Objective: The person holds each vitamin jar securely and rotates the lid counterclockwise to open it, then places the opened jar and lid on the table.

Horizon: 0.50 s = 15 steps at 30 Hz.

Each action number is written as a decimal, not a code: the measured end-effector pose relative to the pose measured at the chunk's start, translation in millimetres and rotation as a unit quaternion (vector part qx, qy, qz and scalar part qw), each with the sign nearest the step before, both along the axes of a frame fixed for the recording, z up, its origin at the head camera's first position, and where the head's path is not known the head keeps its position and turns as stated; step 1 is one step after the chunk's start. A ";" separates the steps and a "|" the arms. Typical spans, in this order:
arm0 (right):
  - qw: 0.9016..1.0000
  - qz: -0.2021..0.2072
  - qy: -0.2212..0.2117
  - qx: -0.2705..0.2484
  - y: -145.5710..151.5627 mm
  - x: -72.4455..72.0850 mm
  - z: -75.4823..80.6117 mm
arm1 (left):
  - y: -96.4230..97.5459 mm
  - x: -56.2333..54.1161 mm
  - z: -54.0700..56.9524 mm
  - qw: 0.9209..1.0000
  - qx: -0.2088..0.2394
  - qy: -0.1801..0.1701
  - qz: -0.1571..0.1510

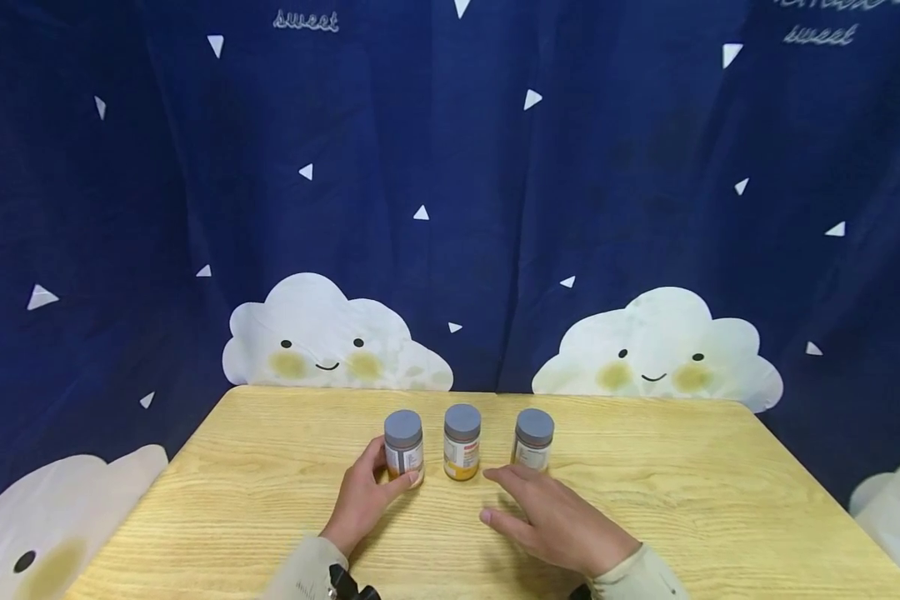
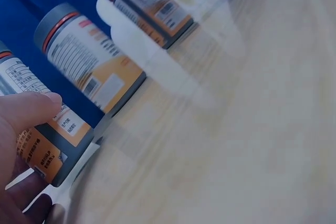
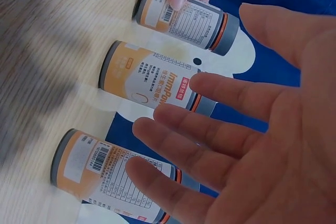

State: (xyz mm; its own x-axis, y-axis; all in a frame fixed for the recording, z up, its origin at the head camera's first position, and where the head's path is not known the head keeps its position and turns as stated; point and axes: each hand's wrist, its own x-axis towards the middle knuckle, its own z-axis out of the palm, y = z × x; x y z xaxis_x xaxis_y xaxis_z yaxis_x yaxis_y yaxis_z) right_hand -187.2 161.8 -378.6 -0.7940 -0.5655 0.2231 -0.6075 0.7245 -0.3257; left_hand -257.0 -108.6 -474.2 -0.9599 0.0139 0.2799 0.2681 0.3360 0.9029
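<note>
Three lidded jars are set upright in a loose row on the wood-grained surface (image 1: 270, 475). The left jar (image 1: 404, 442) is grasped by the left hand (image 1: 363, 496): the thumb is laid across its label, and the other fingers are wrapped around its far side. The middle jar (image 1: 462, 448) is left untouched, just beside the left jar. The right jar (image 1: 534, 429) is placed a little farther off to the right, its lower front partly covered in the head view by the right hand (image 1: 555, 517). The right hand's fingers are released and spread, with nothing gripped; whether the right jar is touched by them cannot be told. Each jar is topped with a grey lid and wrapped in a white-and-orange label. The surface is backed by a dark blue curtain (image 1: 450, 167) printed with smiling clouds (image 1: 656, 337) and white triangles.
</note>
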 end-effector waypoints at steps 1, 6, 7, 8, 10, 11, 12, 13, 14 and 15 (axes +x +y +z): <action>1.000 0.000 0.000 -0.001 -0.1 -0.1 0.3 | 0.7 1.3 -0.4 1.000 0.005 -0.002 -0.002; 1.000 -0.001 -0.005 -0.003 0.1 -0.3 0.6 | 4.2 8.2 -0.6 1.000 0.022 -0.004 -0.014; 1.000 -0.002 -0.007 -0.002 0.1 -0.4 0.6 | 4.8 9.7 -0.6 1.000 0.024 -0.005 -0.018; 1.000 -0.003 -0.009 -0.002 0.2 -0.4 0.7 | 5.4 11.5 -0.5 1.000 0.021 -0.006 -0.021; 1.000 -0.005 -0.014 0.001 0.5 -1.0 0.6 | 6.6 15.4 -0.1 0.999 0.014 -0.011 -0.029; 1.000 -0.006 -0.017 0.003 0.7 -1.3 0.6 | 7.1 17.5 0.2 0.999 0.011 -0.013 -0.034; 1.000 -0.006 -0.018 0.002 0.9 -1.4 0.6 | 7.5 19.7 0.6 0.999 0.006 -0.015 -0.039; 1.000 -0.007 -0.022 0.004 1.1 -1.7 0.7 | 7.9 21.9 1.2 0.999 0.003 -0.016 -0.043; 1.000 -0.008 -0.024 0.003 1.4 -1.9 0.7 | 8.1 24.0 1.6 0.999 -0.003 -0.017 -0.047; 1.000 -0.009 -0.028 0.005 1.6 -2.2 0.6 | 8.3 26.0 2.2 0.998 -0.006 -0.016 -0.052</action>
